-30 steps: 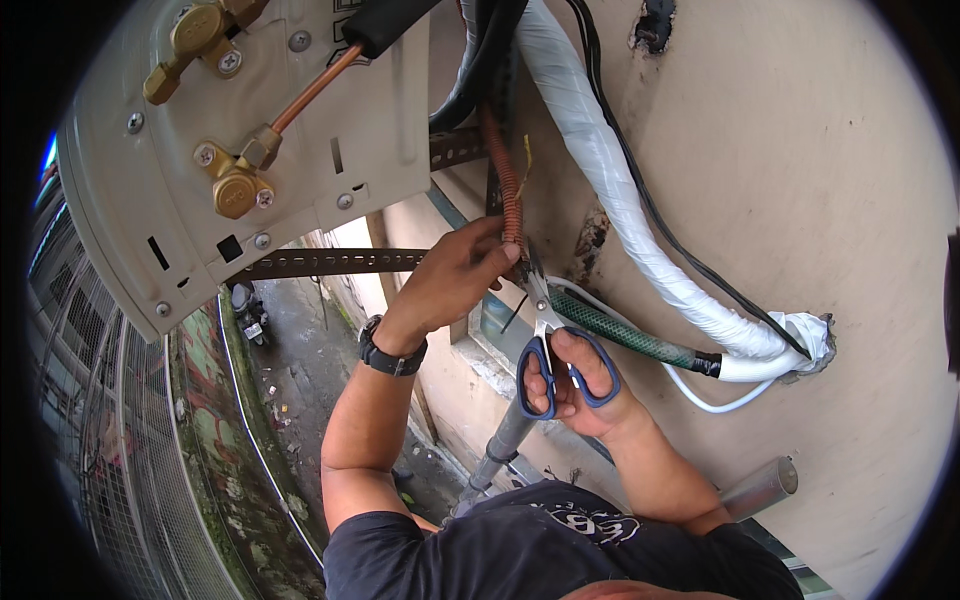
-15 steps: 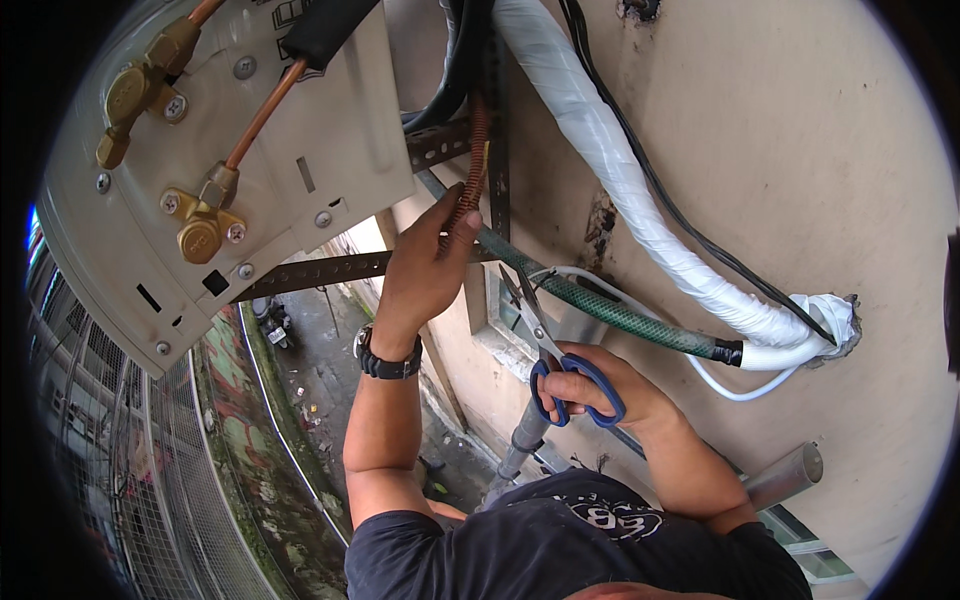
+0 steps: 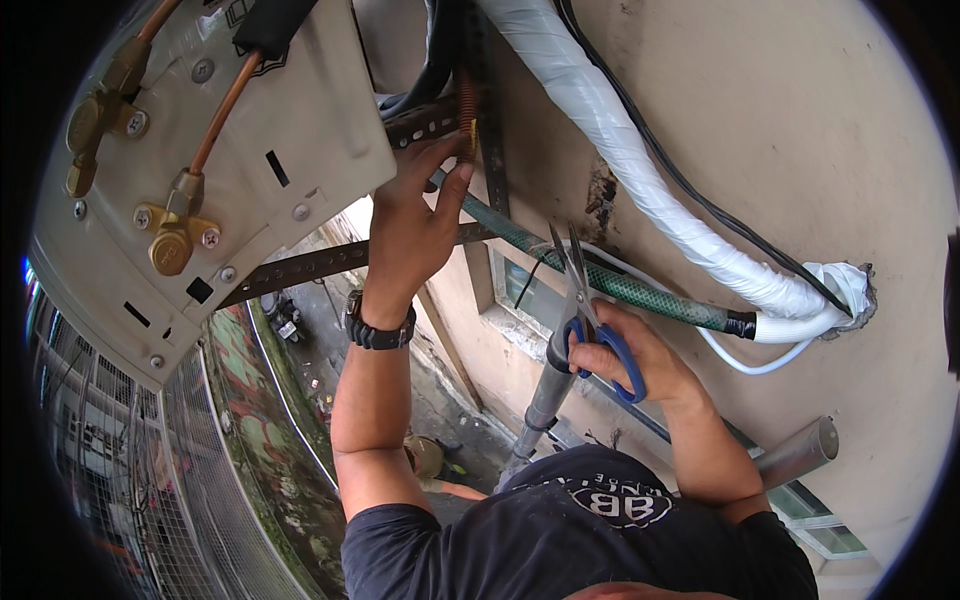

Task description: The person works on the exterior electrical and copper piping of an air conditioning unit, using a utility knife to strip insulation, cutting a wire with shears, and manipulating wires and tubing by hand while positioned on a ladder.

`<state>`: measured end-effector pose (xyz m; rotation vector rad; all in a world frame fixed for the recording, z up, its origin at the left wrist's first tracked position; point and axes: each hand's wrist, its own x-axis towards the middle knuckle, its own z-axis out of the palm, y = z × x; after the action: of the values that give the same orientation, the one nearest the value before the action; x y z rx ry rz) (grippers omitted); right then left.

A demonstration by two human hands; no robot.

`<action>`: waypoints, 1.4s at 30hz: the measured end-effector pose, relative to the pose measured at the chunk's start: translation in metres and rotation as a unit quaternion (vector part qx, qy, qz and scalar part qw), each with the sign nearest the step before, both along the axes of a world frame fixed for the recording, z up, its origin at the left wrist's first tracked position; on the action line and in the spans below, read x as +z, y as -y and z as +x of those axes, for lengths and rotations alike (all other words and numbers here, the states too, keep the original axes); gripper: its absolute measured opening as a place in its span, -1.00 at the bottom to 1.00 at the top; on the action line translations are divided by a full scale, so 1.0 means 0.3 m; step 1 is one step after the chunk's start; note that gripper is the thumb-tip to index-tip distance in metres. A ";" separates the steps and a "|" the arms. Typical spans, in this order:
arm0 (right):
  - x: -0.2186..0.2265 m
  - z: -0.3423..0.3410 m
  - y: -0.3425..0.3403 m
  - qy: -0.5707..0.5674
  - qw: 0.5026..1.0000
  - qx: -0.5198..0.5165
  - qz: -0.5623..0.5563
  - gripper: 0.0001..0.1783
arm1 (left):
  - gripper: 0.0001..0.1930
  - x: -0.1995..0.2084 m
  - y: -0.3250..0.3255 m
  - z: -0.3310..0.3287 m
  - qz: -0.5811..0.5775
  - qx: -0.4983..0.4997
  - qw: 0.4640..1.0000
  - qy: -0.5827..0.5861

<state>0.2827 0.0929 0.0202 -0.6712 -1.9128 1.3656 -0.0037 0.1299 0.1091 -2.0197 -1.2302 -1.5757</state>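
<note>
Beige wall spreads across the right side, outdoors and high above an alley. Nearest is the person's dark shirt, with both bare arms reaching up from it. Blue-handled scissors are gripped in the right hand, fingers through the loops; the blades stand parted in a narrow V, pointing up across a green hose. Whether they touch the hose I cannot tell. To the left and higher, the left hand, with a black watch on its wrist, pinches the lower part of an orange ribbed tube between thumb and fingers, beside a metal bracket. Past the hands, a thick white-wrapped pipe slants down to a hole in the wall, a thin black cable running along it. At upper left stands a pale metal cabinet with brass valves and a copper pipe. Beneath the arms a grey pipe drops away. Farthest down, the alley shows a parked motorbike and another person, partly hidden.
</note>
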 end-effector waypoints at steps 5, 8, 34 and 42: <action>0.047 0.020 0.036 0.065 0.992 -0.060 0.089 -0.62 | -0.74 -0.018 -0.039 0.009 0.010 0.009 1.000 -0.013; 0.099 0.010 0.079 0.144 0.970 -0.120 0.153 -0.52 | -0.74 -0.022 -0.044 0.016 -0.041 -0.016 0.999 0.028; 0.398 -0.222 -0.041 0.307 0.846 -0.279 0.336 -0.16 | -0.79 -0.125 -0.066 0.105 0.024 -0.065 0.978 0.197; 0.380 -0.233 -0.070 0.298 0.823 -0.297 0.382 -0.11 | -0.87 -0.086 -0.035 0.107 0.062 -0.017 0.991 0.118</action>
<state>0.2126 0.1139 0.1342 -1.2021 -2.1883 -0.0722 0.0284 0.1405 0.0833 -1.8288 -1.1498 -1.9011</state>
